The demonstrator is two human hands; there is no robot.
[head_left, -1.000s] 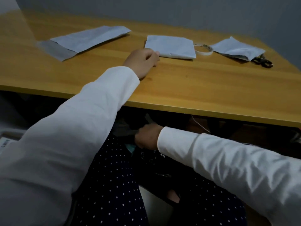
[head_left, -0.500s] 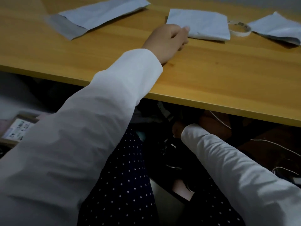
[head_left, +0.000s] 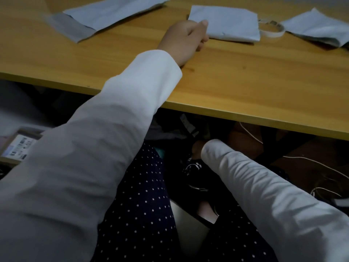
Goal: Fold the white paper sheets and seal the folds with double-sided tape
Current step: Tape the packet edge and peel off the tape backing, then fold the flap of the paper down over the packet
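Meanwhile, at a wooden table (head_left: 245, 76), a person's left hand (head_left: 184, 39) rests near the top centre of the frame, its fingers loosely curled, the thumb tip touching the near-left corner of a folded white paper sheet (head_left: 226, 23); whether it actually pinches that corner cannot be told. Just right of the sheet, touching its edge, lies a roll of double-sided tape (head_left: 272, 31), and past it, at the upper right, a second folded sheet (head_left: 317, 29). A longer, flatter sheet (head_left: 105, 14) lies well apart at the upper left. The right hand (head_left: 197, 149) is down under the table edge at centre frame, almost wholly hidden by its white sleeve (head_left: 264, 195); its grip cannot be told, nor what, if anything, it reaches for among the dark clutter and white cables (head_left: 311, 161) below. The work appears paused between folds, with one hand steadying the middle sheet. Sealing it would likely call for the right hand to come back up to the tape roll and for both hands to meet over the fold.
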